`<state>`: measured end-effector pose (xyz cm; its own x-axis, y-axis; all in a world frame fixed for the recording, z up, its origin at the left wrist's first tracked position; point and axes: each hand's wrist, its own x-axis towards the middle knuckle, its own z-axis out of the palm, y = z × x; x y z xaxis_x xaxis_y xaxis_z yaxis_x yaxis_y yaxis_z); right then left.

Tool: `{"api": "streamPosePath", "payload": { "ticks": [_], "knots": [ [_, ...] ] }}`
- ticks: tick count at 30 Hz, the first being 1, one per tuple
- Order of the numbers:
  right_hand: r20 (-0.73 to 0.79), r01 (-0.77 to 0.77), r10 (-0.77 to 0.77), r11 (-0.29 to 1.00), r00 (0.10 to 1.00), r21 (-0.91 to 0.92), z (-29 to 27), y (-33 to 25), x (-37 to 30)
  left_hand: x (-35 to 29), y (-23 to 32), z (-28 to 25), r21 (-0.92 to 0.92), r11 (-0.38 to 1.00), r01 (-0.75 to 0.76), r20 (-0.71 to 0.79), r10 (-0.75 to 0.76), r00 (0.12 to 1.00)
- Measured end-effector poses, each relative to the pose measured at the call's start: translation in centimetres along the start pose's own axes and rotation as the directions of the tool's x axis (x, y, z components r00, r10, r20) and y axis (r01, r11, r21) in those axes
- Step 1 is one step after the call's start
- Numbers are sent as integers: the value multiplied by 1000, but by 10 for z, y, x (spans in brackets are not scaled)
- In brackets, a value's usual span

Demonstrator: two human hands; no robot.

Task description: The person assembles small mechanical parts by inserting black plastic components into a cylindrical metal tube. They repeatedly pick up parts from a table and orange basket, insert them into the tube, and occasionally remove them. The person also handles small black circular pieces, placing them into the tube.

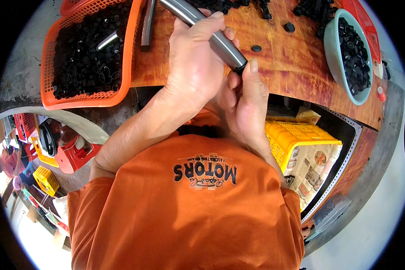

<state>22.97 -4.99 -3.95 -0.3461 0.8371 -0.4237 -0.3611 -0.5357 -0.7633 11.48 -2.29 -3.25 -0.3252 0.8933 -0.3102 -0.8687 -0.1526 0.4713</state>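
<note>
A shiny grey metal tube slants across the top middle, above the wooden tabletop. My left hand is wrapped around its middle. At the tube's near end sits a small black end plug, partly covered by fingers. The thumb and fingers of my right hand pinch that plug against the tube's end. How deep the plug sits in the tube is hidden. A second metal tube lies on the table, left of my left hand.
An orange basket of small black parts, with a short shiny piece on top, stands at the left. At the right is a pale blue bowl of black parts. Loose black caps lie between. Below the table edge rests a yellow crate with newspaper.
</note>
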Motion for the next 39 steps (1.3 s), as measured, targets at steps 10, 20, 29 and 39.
{"api": "streamPosePath", "payload": {
  "ticks": [10, 20, 29, 39],
  "knots": [
    [-27, 128, -135, 976, 991, -176, -3, 8, 3, -3, -3, 0, 71, 997, -18, -47, 22, 999],
    [-17, 195, -206, 947, 978, -256, -6, 13, 5, -9, 4, 16, 99, 995, 27, -136, -13, 991],
    [94, 351, -360, 766, 928, -538, -9, -5, 7, 14, 6, -18, -220, 942, 253, 92, -239, 967],
    [42, 839, -982, -179, -184, -514, 22, -113, -24, 15, 8, 24, 16, 991, 135, -117, -132, 984]
  ]
}}
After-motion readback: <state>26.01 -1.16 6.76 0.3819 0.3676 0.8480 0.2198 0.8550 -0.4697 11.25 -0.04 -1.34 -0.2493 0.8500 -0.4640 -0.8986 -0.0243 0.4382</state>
